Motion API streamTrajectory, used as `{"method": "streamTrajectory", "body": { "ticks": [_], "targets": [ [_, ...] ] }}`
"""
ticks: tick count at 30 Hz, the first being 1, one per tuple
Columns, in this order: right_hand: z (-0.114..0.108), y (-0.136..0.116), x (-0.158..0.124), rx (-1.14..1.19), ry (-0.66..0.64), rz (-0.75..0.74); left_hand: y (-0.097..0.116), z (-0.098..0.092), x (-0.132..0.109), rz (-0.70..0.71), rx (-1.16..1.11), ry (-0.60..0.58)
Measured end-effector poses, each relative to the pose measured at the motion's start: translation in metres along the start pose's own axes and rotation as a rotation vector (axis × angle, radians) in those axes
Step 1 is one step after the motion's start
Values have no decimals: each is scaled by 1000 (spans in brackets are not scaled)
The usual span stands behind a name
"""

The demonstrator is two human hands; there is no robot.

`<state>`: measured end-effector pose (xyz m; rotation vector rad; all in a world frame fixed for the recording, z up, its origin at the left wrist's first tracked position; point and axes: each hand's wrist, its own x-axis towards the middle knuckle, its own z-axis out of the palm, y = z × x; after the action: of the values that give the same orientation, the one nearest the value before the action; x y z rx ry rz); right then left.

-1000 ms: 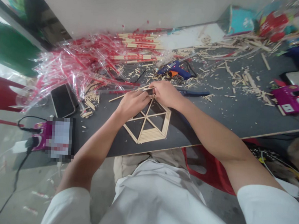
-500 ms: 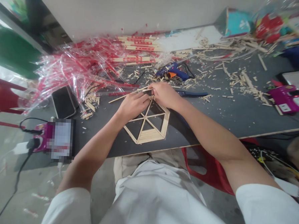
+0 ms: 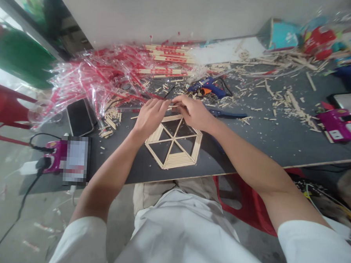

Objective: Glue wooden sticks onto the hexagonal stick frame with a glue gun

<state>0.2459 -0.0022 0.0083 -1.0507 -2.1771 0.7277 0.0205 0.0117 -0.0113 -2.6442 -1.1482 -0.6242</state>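
Observation:
A hexagon frame of thin wooden sticks point(image 3: 174, 145) lies flat on the dark table point(image 3: 266, 140) in front of me. My left hand point(image 3: 149, 116) rests over its far left corner with the fingers together, pinching a thin wooden stick point(image 3: 173, 106). My right hand point(image 3: 194, 112) is closed on the same stick from the right, just above the frame's far edge. The stick runs between the two hands and is mostly hidden by the fingers.
A blue glue gun point(image 3: 209, 86) and a blue-handled tool point(image 3: 227, 114) lie behind my hands. Clear red-striped wrappers point(image 3: 102, 76) pile at the left, a black phone point(image 3: 79, 116) beside them. Stick offcuts point(image 3: 285, 100) litter the right. A pink power strip point(image 3: 54, 160) sits at the left edge.
Both hands have lifted off the far part of the hexagon, so more of its top edge shows. The long stick that jutted out to the left is no longer seen there.

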Motion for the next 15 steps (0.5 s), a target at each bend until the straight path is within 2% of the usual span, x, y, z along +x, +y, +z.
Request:
{"method": "streamTrajectory", "body": {
  "ticks": [3,5,10,12,15],
  "targets": [
    [-11,2,1,-107,10,17,-1,4,-3,14,37,-43],
    [-23,9,3,-233,43,78,-3,6,-5,6,35,-46],
    [-55,49,0,-503,270,351,-9,11,-9,-137,-54,-24],
    [-60,68,-3,-581,306,484,-10,12,-9,-204,-127,13],
    [-60,89,-6,-569,279,616,-9,11,-8,-276,-215,72]
  ]
}}
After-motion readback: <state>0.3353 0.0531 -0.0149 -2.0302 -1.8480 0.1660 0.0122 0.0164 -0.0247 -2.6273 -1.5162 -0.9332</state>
